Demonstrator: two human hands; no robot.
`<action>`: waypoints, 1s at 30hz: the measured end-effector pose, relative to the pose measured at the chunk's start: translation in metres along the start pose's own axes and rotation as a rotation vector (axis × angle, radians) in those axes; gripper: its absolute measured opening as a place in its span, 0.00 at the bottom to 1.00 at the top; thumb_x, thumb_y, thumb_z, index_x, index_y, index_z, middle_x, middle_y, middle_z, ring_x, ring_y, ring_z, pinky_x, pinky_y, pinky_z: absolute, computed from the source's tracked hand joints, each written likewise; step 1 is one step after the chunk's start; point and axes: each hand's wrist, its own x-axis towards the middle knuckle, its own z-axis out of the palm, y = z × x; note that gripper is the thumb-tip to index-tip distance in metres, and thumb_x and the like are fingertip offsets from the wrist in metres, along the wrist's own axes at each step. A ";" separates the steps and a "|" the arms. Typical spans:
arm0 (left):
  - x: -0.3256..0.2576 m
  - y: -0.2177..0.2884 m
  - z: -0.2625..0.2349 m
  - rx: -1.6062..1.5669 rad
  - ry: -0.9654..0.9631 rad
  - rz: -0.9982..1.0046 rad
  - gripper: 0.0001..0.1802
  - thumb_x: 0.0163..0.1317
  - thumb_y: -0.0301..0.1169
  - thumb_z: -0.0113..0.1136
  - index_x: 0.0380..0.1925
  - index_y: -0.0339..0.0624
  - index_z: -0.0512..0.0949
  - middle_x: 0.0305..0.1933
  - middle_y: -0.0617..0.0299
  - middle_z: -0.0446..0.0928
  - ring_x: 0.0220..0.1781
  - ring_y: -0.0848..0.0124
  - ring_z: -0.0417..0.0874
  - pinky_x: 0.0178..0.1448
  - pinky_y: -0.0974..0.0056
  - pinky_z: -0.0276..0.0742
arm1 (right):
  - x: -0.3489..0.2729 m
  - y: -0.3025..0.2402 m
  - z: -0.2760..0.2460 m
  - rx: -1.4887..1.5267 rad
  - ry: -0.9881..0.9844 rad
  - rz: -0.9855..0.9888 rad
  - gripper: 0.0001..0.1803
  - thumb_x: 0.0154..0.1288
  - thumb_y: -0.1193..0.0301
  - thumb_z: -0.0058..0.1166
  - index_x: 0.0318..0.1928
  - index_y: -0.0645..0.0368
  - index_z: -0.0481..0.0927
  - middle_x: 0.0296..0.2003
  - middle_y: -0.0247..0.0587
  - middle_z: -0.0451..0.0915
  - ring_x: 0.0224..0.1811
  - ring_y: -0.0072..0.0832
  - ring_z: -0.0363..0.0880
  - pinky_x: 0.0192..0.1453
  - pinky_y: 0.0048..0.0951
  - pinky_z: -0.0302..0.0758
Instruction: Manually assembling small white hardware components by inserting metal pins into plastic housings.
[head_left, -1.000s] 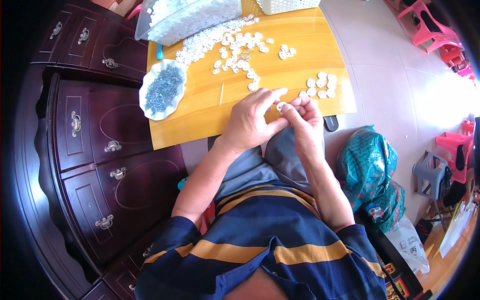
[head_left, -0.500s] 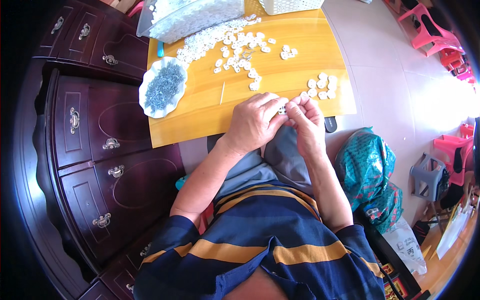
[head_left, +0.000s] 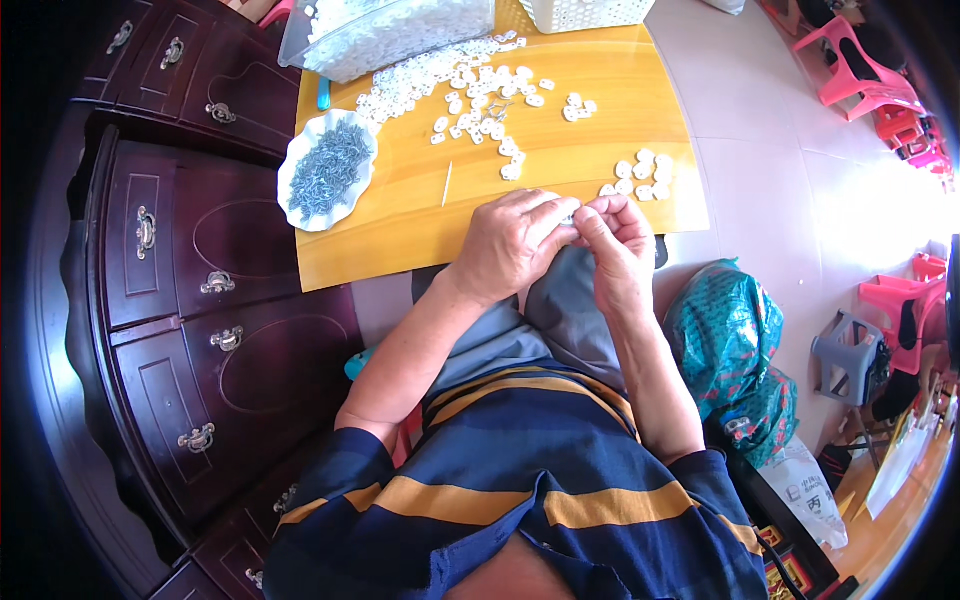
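Note:
My left hand [head_left: 512, 245] and my right hand [head_left: 617, 240] meet over the table's near edge. Between their closed fingertips is a small white plastic piece [head_left: 569, 219], mostly covered by thumbs and fingers. Similar white pieces with holes [head_left: 511, 158] lie loose beyond my hands, with a few metal bits [head_left: 497, 109] among them. A separate cluster of white pieces [head_left: 645, 172] rests to the right. On the left, a white wavy-rimmed dish [head_left: 287, 200] holds a heap of small grey metal screws or pins [head_left: 328, 170]. A thin pale stick [head_left: 447, 184] lies between dish and hands.
At the back of the wooden table [head_left: 380, 245] stand a clear bin [head_left: 400, 45] full of white pieces and a white basket [head_left: 585, 14]. A dark drawer cabinet [head_left: 230, 260] lines the left. Green bags [head_left: 725, 325] and a grey stool [head_left: 848, 355] are on the right.
My fingertips have shifted slightly around the white piece, and less of its face with the holes shows. The whole view has moved a little; the things on the table look the same.

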 end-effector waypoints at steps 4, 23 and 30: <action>0.000 -0.002 0.002 -0.033 0.016 0.035 0.15 0.58 0.27 0.71 0.44 0.35 0.83 0.39 0.49 0.85 0.40 0.52 0.86 0.44 0.55 0.83 | -0.002 -0.002 0.000 -0.031 0.016 -0.024 0.05 0.69 0.78 0.63 0.42 0.61 0.80 0.34 0.32 0.84 0.35 0.15 0.80 0.43 0.18 0.76; -0.016 -0.041 -0.009 0.060 0.096 -0.186 0.21 0.58 0.29 0.73 0.52 0.42 0.83 0.47 0.54 0.84 0.43 0.57 0.87 0.46 0.58 0.84 | 0.020 -0.025 -0.009 -0.569 0.042 -0.229 0.02 0.72 0.77 0.59 0.43 0.61 0.80 0.34 0.30 0.83 0.37 0.15 0.80 0.45 0.18 0.76; -0.012 -0.049 -0.007 0.226 0.064 -0.248 0.16 0.61 0.30 0.69 0.49 0.46 0.83 0.42 0.58 0.82 0.42 0.55 0.85 0.45 0.54 0.82 | 0.041 -0.046 -0.024 -1.261 0.140 -0.375 0.05 0.69 0.73 0.61 0.40 0.62 0.82 0.30 0.35 0.84 0.32 0.18 0.82 0.38 0.23 0.78</action>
